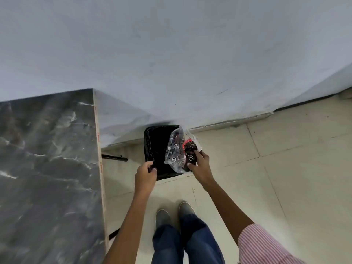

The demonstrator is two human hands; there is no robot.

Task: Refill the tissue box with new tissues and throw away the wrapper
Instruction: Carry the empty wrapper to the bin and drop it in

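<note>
A black bin (158,145) lined with a black bag stands on the floor against the wall. My left hand (145,174) pinches the bag's edge at the bin's near left corner. My right hand (200,164) grips a crumpled clear plastic wrapper (176,151) with red and black print. The wrapper hangs over the right half of the bin's opening. The tissue box is out of view.
A dark marble table (47,168) fills the left side, its edge close to the bin. Thin black table legs (114,158) show below it. Pale floor tiles (285,168) spread to the right. My feet (173,216) stand just behind the bin.
</note>
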